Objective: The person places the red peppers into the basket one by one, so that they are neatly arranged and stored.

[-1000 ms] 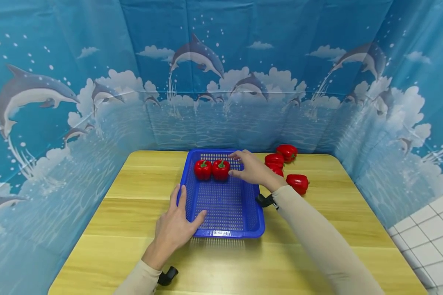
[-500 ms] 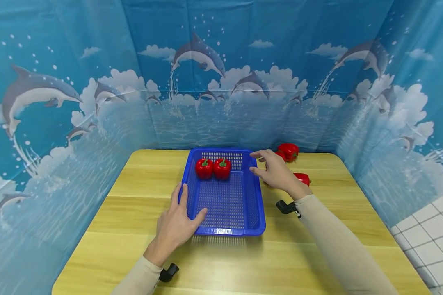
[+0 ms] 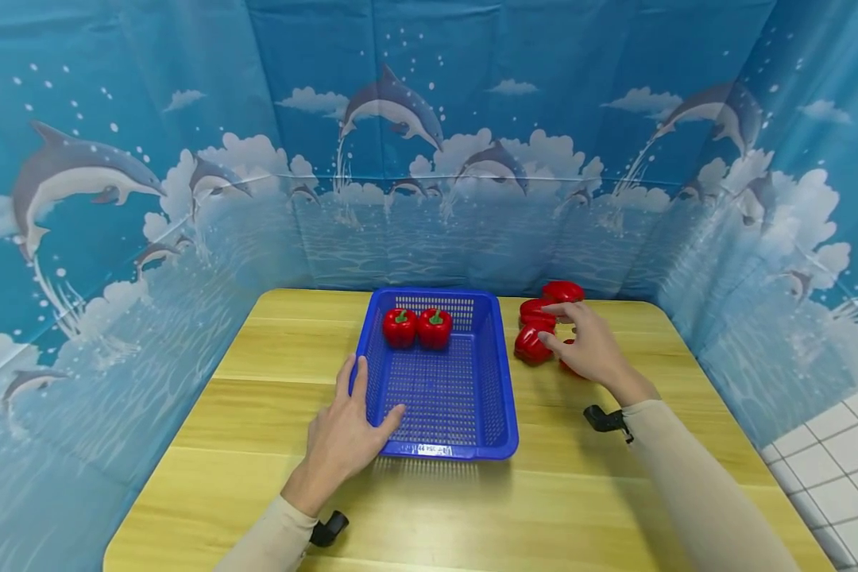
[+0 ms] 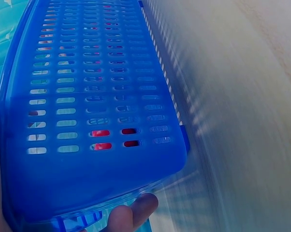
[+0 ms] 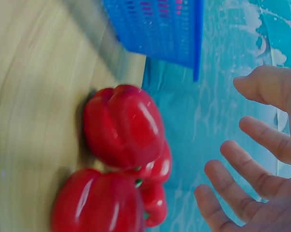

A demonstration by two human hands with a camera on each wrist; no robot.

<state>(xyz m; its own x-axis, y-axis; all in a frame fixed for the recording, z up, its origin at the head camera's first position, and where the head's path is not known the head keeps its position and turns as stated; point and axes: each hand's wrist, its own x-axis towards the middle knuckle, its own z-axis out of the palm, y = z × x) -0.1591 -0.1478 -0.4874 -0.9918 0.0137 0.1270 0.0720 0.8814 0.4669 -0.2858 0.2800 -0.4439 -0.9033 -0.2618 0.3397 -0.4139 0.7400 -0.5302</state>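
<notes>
My left hand (image 3: 345,437) rests at the near left corner of a blue plastic basket (image 3: 511,433), with its fingers along the left side and the thumb over the front rim. In the left wrist view, fingertips (image 4: 141,209) show beside the basket's perforated wall (image 4: 97,169). Two red bell peppers (image 3: 400,328) stand side by side in the far left of the basket, green stems up. To the right, my right hand (image 3: 597,349) is above loose red bell peppers (image 3: 533,343), fingers spread and holding nothing. Bell peppers (image 5: 123,126) lie below the fingers in the right wrist view.
The basket stands on a yellow wood-grain table (image 3: 257,413). A blue curtain (image 3: 429,230) printed with dolphins hangs behind the table and along both sides. White tiles (image 3: 844,469) show at the lower right. Each wrist wears a small black camera (image 3: 604,419).
My right hand has moved right, away from above the basket to above the loose peppers. The left hand stays at the basket corner, and the two peppers in the basket stay put.
</notes>
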